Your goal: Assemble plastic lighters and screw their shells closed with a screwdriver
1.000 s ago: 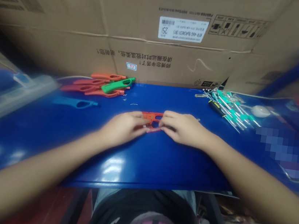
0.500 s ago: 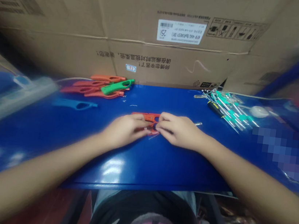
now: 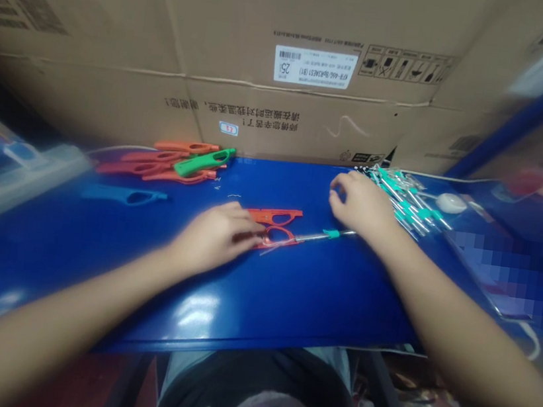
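Observation:
Two orange plastic lighter-casing halves lie side by side on the blue table, the far half (image 3: 277, 217) and the near half (image 3: 280, 234). A metal rod with a teal piece (image 3: 331, 234) reaches from the near half toward the right. My left hand (image 3: 217, 233) pinches the left part of the near half, its fingertips covering that end. Off to the right, my right hand (image 3: 364, 206) hovers beside the pile of metal rods with teal pieces (image 3: 414, 205). Its fingers are curled but apart, and nothing shows between them.
Several orange casings (image 3: 156, 165) lie back left with a green one (image 3: 204, 162) on top; a blue casing (image 3: 125, 195) is nearer. A cardboard box (image 3: 252, 47) stands behind. At right are a white rounded object (image 3: 451, 203) and a phone-like slab (image 3: 496, 280).
My right hand has let go of the casing area and moved right and back toward the rod pile, uncovering the rod. My left hand stays at the near casing half. The view has shifted slightly.

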`<action>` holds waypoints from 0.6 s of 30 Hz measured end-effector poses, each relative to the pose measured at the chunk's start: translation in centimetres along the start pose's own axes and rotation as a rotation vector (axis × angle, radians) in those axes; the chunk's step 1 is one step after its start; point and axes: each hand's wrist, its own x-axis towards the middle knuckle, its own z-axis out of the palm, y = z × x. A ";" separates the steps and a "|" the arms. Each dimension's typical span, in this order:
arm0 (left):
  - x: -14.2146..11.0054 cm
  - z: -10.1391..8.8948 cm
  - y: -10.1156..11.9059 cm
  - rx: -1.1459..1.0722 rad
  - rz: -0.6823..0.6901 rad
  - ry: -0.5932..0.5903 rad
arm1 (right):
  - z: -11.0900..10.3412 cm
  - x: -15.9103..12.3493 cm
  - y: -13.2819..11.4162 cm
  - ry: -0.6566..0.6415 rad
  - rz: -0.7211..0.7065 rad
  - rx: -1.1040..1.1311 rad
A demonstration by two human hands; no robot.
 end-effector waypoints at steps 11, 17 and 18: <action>-0.2 -2.0 0.9 0.087 0.067 -0.090 | 0.0 2.4 8.2 -0.180 0.456 -0.162; -0.1 -2.2 0.9 0.130 0.087 -0.160 | 0.1 2.6 9.2 -0.179 0.525 -0.147; -0.1 -2.1 0.9 0.131 0.090 -0.161 | 0.2 2.6 9.4 -0.180 0.532 -0.152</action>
